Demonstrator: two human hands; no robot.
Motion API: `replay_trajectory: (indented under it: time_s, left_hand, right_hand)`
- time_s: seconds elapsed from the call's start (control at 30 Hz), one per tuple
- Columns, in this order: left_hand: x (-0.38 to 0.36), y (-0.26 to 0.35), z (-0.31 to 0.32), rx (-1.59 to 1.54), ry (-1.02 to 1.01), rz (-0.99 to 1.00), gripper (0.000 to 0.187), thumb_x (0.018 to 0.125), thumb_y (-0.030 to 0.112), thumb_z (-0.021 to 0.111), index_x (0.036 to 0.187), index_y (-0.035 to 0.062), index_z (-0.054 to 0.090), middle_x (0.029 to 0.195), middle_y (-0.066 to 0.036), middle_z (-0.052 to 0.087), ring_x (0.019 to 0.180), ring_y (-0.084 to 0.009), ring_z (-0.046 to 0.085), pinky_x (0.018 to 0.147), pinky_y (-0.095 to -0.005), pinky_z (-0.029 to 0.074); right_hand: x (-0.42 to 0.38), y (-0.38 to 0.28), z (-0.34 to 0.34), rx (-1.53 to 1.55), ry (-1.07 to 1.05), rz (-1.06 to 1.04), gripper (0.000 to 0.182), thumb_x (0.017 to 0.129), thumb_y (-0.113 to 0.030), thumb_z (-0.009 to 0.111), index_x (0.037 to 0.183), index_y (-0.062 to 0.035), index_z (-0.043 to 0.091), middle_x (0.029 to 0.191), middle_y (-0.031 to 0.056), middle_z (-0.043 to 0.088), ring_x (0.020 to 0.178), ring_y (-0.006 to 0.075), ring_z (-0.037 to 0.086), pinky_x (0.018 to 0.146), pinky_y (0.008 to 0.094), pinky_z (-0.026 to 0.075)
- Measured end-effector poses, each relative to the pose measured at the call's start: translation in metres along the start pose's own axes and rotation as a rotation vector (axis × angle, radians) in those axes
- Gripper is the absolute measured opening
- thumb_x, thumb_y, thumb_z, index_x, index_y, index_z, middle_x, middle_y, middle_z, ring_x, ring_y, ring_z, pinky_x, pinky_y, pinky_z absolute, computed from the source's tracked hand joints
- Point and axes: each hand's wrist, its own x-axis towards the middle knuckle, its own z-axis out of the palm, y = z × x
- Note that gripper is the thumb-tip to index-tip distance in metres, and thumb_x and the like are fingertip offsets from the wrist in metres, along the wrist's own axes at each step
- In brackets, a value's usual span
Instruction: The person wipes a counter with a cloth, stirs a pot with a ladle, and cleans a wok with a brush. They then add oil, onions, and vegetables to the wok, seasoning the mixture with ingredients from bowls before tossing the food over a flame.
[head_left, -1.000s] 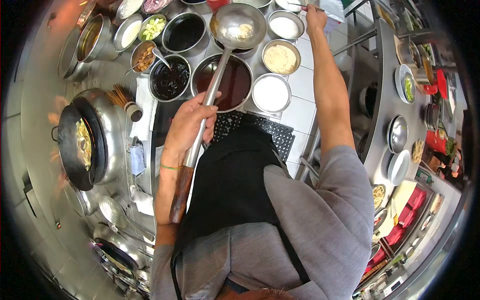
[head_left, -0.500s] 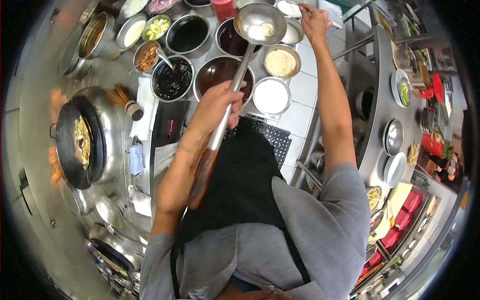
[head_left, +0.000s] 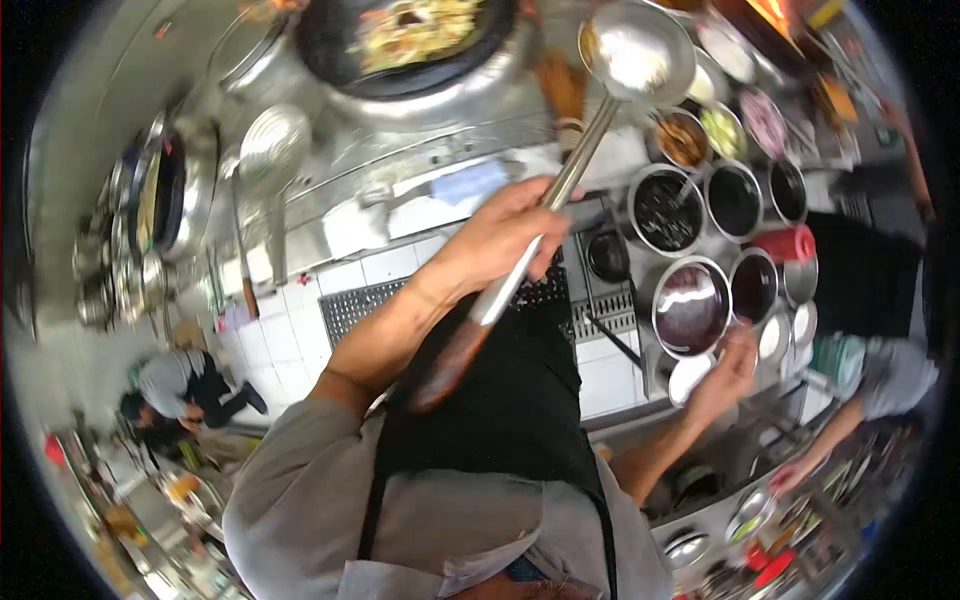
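Observation:
My left hand [head_left: 512, 235] is closed around the metal shaft of a long ladle [head_left: 495, 290] with a brown wooden handle end. The ladle's bowl is raised to the upper right, between the wok [head_left: 400, 85] and the seasoning pots; some pale stuff seems to lie in it. Shredded food [head_left: 425, 35] sits in the wok. My right hand [head_left: 728, 375] has its fingers drawn together beside a bowl of white seasoning [head_left: 690, 378] and a pot of dark red liquid [head_left: 692, 308]. What those fingers hold, if anything, I cannot make out.
Pots of dark sauce [head_left: 667, 210] and small bowls crowd the right side. A perforated skimmer [head_left: 275, 138] lies on the steel counter left of centre. Flame [head_left: 775, 12] shows at top right. One co-worker [head_left: 890, 380] stands at right; another person [head_left: 180, 385] is low at left.
My view has swung left, bringing the wok to the top. The ladle has come round towards the wok, still in my left hand. My right hand now appears lower, by the seasoning bowls.

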Motion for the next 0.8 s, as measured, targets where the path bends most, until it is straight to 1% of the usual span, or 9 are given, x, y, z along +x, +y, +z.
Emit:
replay_trajectory:
  time_s: [0.1, 0.2, 0.27, 0.33, 0.4, 0.47, 0.5, 0.6, 0.8]
  left_hand:
    - [0.033, -0.003, -0.036, 0.104, 0.213, 0.216, 0.037, 0.091, 0.013, 0.052, 0.126, 0.0001, 0.049, 0.068, -0.002, 0.054, 0.059, -0.0090, 0.052, 0.052, -0.0230, 0.042]
    - [0.052, 0.007, -0.077, 0.071, 0.287, 0.294, 0.035, 0.092, 0.015, 0.051, 0.125, 0.0033, 0.050, 0.074, -0.003, 0.058, 0.066, -0.0099, 0.053, 0.059, -0.0244, 0.042]
    - [0.064, 0.014, -0.116, 0.099, 0.356, 0.410, 0.028, 0.094, 0.020, 0.052, 0.115, 0.0032, 0.057, 0.074, -0.005, 0.059, 0.066, -0.0145, 0.054, 0.060, -0.0292, 0.044]
    - [0.059, 0.028, -0.159, 0.736, 0.387, 0.370, 0.029, 0.094, 0.025, 0.053, 0.106, -0.0004, 0.061, 0.076, -0.010, 0.061, 0.067, -0.0195, 0.057, 0.063, -0.0333, 0.046]
    - [0.043, 0.031, -0.188, 0.835, 0.496, 0.526, 0.027, 0.093, 0.023, 0.055, 0.105, -0.0007, 0.063, 0.081, -0.012, 0.061, 0.074, -0.0225, 0.057, 0.070, -0.0350, 0.046]
    - [0.031, 0.035, -0.212, 1.066, 0.719, 0.814, 0.024, 0.090, 0.018, 0.059, 0.102, -0.0012, 0.066, 0.092, -0.014, 0.062, 0.089, -0.0283, 0.058, 0.084, -0.0384, 0.045]
    - [0.029, 0.039, -0.225, 1.096, 0.792, 0.888, 0.019, 0.087, 0.015, 0.062, 0.099, 0.0019, 0.068, 0.097, -0.010, 0.061, 0.098, -0.0289, 0.054, 0.088, -0.0396, 0.042]
    - [0.034, 0.048, -0.262, 1.145, 0.753, 0.942, 0.018, 0.086, 0.017, 0.064, 0.098, 0.0041, 0.068, 0.098, -0.008, 0.060, 0.100, -0.0274, 0.054, 0.088, -0.0385, 0.042]
    - [0.076, 0.056, -0.285, 1.190, 0.678, 0.866, 0.031, 0.085, 0.033, 0.064, 0.071, 0.0057, 0.069, 0.069, -0.009, 0.061, 0.071, -0.0296, 0.060, 0.063, -0.0411, 0.049]
  right_hand:
    - [-0.059, -0.087, 0.123, 0.545, -0.783, 0.179, 0.044, 0.099, -0.034, 0.048, 0.125, 0.0013, 0.054, 0.100, 0.0124, 0.064, 0.081, 0.0193, 0.063, 0.077, 0.0322, 0.051]
    - [-0.077, -0.156, 0.215, 0.950, -1.116, 0.699, 0.043, 0.100, -0.034, 0.047, 0.125, 0.0006, 0.047, 0.090, 0.0139, 0.063, 0.072, 0.0203, 0.063, 0.068, 0.0340, 0.054]
    - [-0.044, -0.136, 0.267, 0.919, -1.444, 0.562, 0.044, 0.099, -0.032, 0.048, 0.132, -0.0028, 0.044, 0.086, 0.0129, 0.061, 0.059, 0.0221, 0.059, 0.054, 0.0370, 0.051]
    - [-0.042, -0.156, 0.307, 0.563, -1.330, 0.384, 0.042, 0.098, -0.027, 0.049, 0.132, -0.0021, 0.045, 0.080, 0.0125, 0.061, 0.056, 0.0218, 0.057, 0.052, 0.0357, 0.048]
    - [-0.044, -0.162, 0.329, 0.219, -1.177, 0.210, 0.040, 0.097, -0.022, 0.050, 0.131, -0.0013, 0.047, 0.074, 0.0120, 0.060, 0.053, 0.0214, 0.056, 0.049, 0.0344, 0.046]
    - [-0.037, -0.151, 0.344, -0.220, -0.860, -0.465, 0.041, 0.093, -0.012, 0.052, 0.131, 0.0021, 0.046, 0.091, 0.0283, 0.065, 0.085, 0.0403, 0.066, 0.073, 0.0419, 0.052]
    - [-0.036, -0.155, 0.338, -0.191, -0.842, -0.512, 0.048, 0.090, -0.009, 0.056, 0.135, 0.0029, 0.042, 0.100, 0.0337, 0.061, 0.096, 0.0457, 0.061, 0.078, 0.0435, 0.050]
    - [-0.032, -0.174, 0.318, -0.338, -0.768, -0.664, 0.046, 0.089, -0.005, 0.056, 0.134, 0.0012, 0.045, 0.093, 0.0322, 0.062, 0.085, 0.0420, 0.066, 0.069, 0.0432, 0.051]
    - [-0.021, -0.207, 0.391, -0.510, -0.797, -0.781, 0.044, 0.088, -0.004, 0.055, 0.131, 0.0022, 0.047, 0.079, 0.0307, 0.062, 0.073, 0.0459, 0.062, 0.062, 0.0493, 0.048]
